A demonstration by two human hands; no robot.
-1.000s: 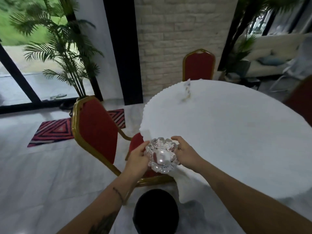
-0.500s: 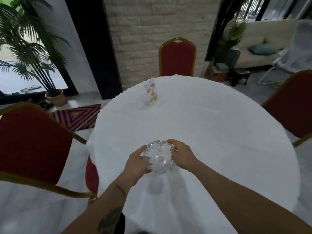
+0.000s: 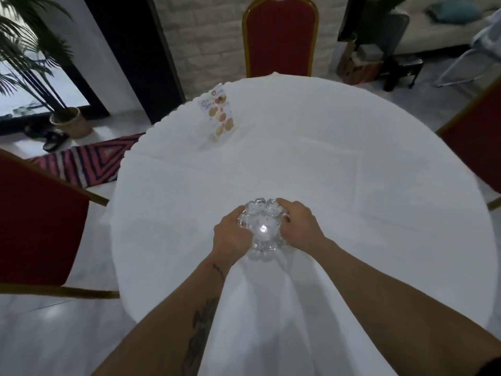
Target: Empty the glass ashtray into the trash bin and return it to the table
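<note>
The clear, scalloped glass ashtray is over the near part of the round table with its white cloth. My left hand grips its left rim and my right hand grips its right rim. The ashtray looks low against the cloth; I cannot tell whether it rests on it. Its bowl looks empty apart from a bright glint. The trash bin is out of view.
A small printed card stand is upright at the table's far left. Red, gold-framed chairs are at the far side, the left and the right. A potted palm and a striped rug are on the floor at left.
The ashtray, held in both hands, moved from beside the table's edge, above the black bin, to over the tabletop. My view turned right and tilted down; the bin left the view.
</note>
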